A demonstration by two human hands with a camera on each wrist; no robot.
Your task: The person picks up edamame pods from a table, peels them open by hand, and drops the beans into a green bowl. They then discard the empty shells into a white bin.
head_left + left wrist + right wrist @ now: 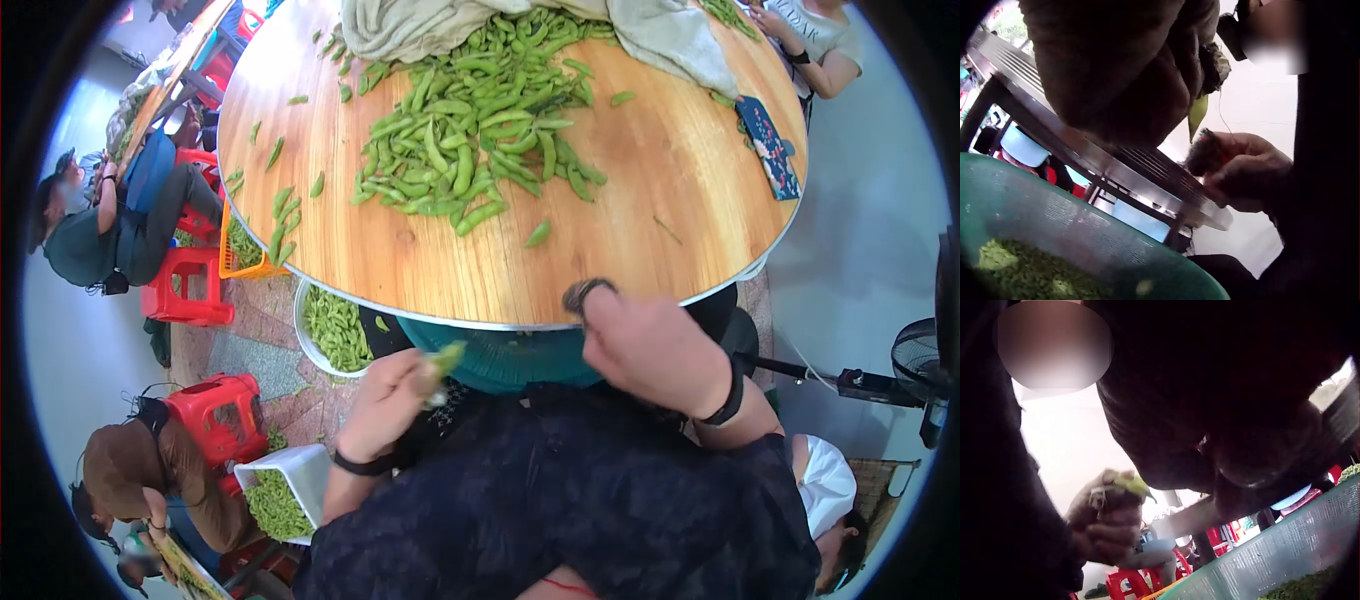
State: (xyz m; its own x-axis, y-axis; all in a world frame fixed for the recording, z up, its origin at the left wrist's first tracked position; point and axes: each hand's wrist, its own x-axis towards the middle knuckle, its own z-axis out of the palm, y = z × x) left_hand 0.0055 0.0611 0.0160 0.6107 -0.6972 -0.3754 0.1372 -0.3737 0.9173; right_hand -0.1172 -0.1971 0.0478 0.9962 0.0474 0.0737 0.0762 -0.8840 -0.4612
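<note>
My left hand (385, 400) pinches a green soybean pod (447, 357) near the table's front edge, left of centre. The pod (1134, 484) sticks out past its fingertips in the right wrist view. My right hand (655, 350) is lifted at the table edge to the right, blurred, with its fingers curled. A dark, frayed wrap (587, 294) covers a fingertip there. No pod shows in this hand. Below both hands stands a teal basket (480, 362); the left wrist view shows shelled green beans (1035, 272) inside it.
A heap of soybean pods (470, 130) covers the middle of the round wooden table (350, 260), with a cloth (420, 30) behind. A flowered phone case (768, 150) lies at the right edge. Left are a pod bowl (335, 330), red stools (190, 290) and other people. A fan (915, 360) stands right.
</note>
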